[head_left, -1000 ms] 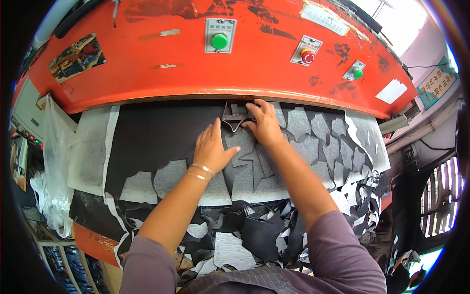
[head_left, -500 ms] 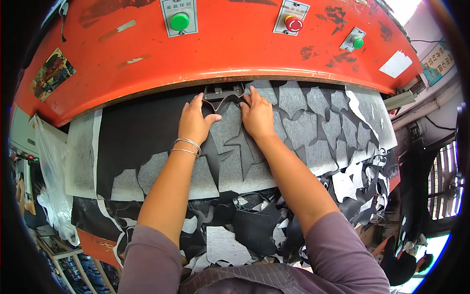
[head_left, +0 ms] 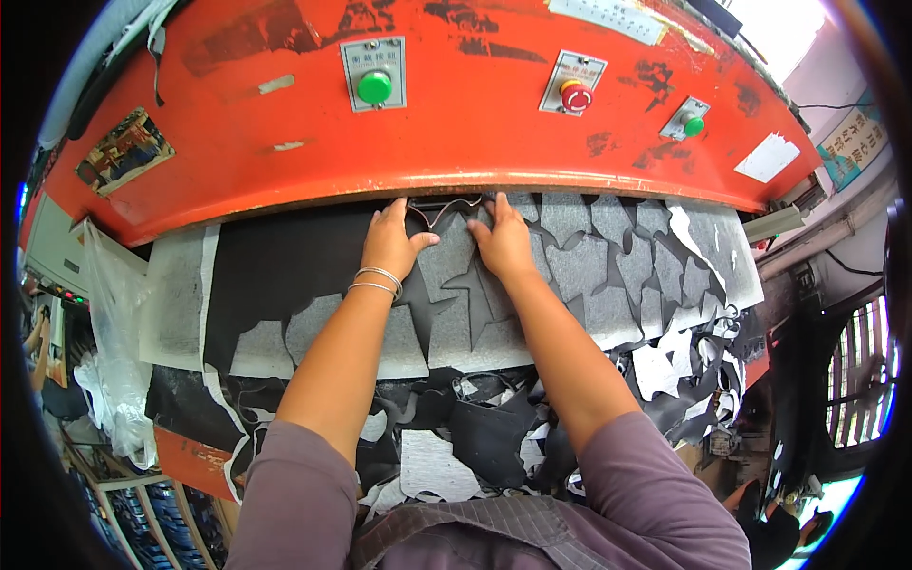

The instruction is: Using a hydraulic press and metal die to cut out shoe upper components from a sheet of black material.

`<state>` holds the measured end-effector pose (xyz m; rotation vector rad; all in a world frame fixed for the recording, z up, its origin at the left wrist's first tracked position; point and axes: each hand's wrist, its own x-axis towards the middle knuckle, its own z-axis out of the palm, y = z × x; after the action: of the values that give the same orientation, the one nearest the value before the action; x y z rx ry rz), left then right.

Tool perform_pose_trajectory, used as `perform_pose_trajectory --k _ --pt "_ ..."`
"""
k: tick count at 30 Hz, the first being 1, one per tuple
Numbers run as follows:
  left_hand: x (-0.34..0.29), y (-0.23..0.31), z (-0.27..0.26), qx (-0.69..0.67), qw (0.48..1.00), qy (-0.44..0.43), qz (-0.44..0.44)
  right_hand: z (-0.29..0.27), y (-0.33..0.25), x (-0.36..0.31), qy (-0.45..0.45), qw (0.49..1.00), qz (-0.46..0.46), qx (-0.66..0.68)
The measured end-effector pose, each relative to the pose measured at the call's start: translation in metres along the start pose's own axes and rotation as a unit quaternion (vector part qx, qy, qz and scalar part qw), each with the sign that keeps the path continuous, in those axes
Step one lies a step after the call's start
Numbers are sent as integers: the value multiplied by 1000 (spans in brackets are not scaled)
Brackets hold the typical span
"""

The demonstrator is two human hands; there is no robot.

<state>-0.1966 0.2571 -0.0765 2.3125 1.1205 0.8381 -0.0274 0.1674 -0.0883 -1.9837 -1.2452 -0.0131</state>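
While my left hand (head_left: 389,245) sits at the 8 o'clock of the curved metal form (head_left: 430,226) and my right hand (head_left: 503,245) at its 4 o'clock, the form lies between my fingertips on the sheet, just nearer than the red press beam (head_left: 427,147), which stands at 12 and hides its far side. On each hand the thumb stands apart from the fingers; neither is clenched, and whether the fingers press on the metal or merely touch it I cannot tell. I judge the seating by the near edge alone — it dips to a point toward 7 o'clock — and the way to do this well, I think, is to nudge with light, equal pressure from both sides, so the form slides square without twisting. The uncut black material (head_left: 304,256) spreads toward 9 o'clock and the grey cut-out shapes (head_left: 579,275) toward 4; setting the edge close to those shapes without overlapping them should waste least. My fingertips are right by the beam's lower edge, so both hands ought to be well clear before the green button (head_left: 374,87), up at 11, is touched. Loose scraps (head_left: 484,442) lie at 6, well apart from the form.
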Motion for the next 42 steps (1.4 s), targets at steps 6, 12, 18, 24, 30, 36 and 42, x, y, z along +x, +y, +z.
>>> perform_pose_trajectory --k 6,12,18,24,30,36,42 --pt "-37 26 -53 -63 996 31 -63 -145 -11 1 165 956 39 240" --pt "-27 131 -135 3 907 327 265 -274 31 83 504 858 -44 87" --pt "-97 130 -173 -25 961 174 215 -276 23 16 405 912 -16 63" --pt "-297 72 -179 27 995 -83 49 -280 34 -112 273 942 -56 185" --pt "-432 71 -159 7 998 -56 -9 -189 -83 -196 -39 978 -123 164" --pt "-430 60 -144 55 997 35 33 -95 -164 -245 -261 912 -283 142" --pt "-418 47 -161 24 999 -45 -8 -86 -106 -153 -132 946 -294 23"
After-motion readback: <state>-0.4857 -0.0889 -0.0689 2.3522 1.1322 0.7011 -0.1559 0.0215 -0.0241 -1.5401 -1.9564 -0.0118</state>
